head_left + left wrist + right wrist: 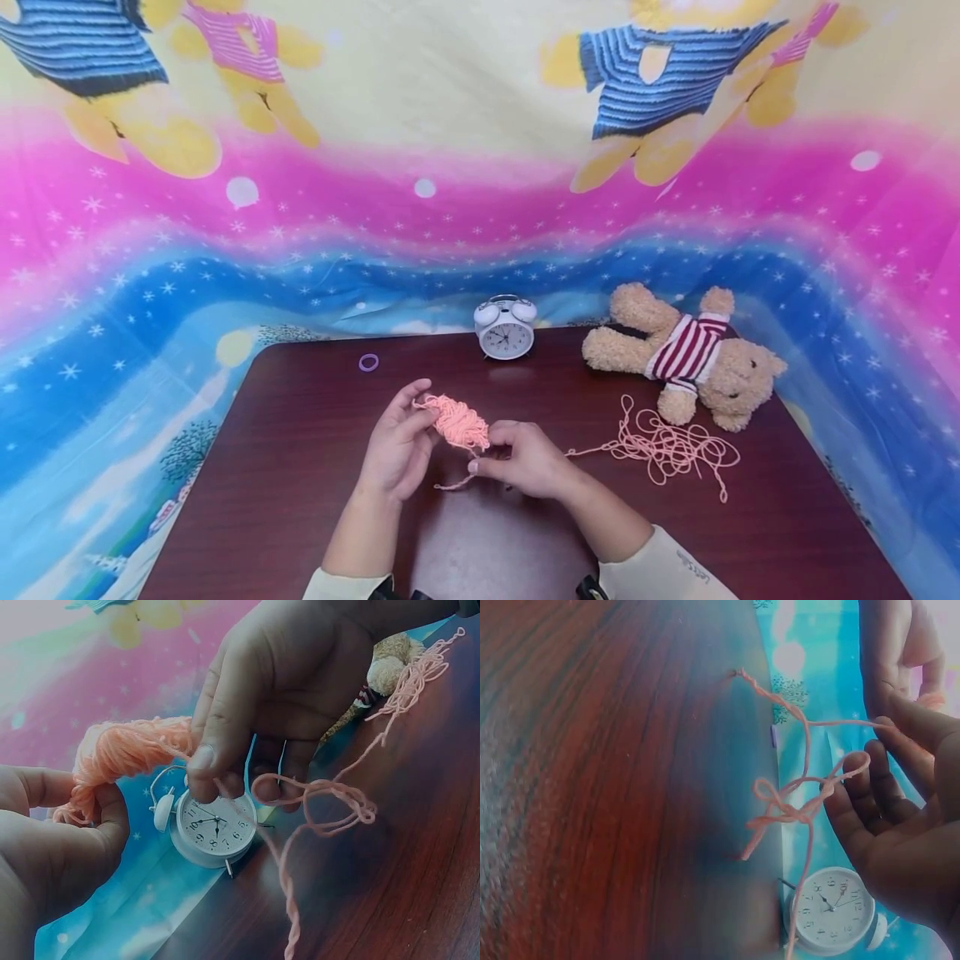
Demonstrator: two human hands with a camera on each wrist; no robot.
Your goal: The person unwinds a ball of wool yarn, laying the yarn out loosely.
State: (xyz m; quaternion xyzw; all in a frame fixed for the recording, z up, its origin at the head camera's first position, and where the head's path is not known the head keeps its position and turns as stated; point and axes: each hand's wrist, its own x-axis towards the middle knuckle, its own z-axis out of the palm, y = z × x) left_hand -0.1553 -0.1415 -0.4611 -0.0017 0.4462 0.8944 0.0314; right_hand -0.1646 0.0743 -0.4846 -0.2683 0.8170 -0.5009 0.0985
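1. Wound into a plump, oblong yarn bundle point(459, 422), peach-pink; layered in loose, uneven strands, narrowed toward the ends.
2. Held up over the worktop point(480, 542), between both sets of fingers; pinched at one end by the left fingers point(408, 395), nearly closed, with small loops poking out past the grip.
3. Pinched in the right fingers point(506, 435), thumb to forefinger, beside the bundle's other end: a thin strand; hanging below, a twisted tail point(289, 900) and tangled loops point(349, 802).
4. Rightward of the right fingers: a loose yarn heap point(671, 443), with a teddy bear point(686, 350) lying just beyond.
5. Farther ahead of the fingers: a white alarm clock point(506, 335); beyond the left fingers, a purple ring point(368, 370).
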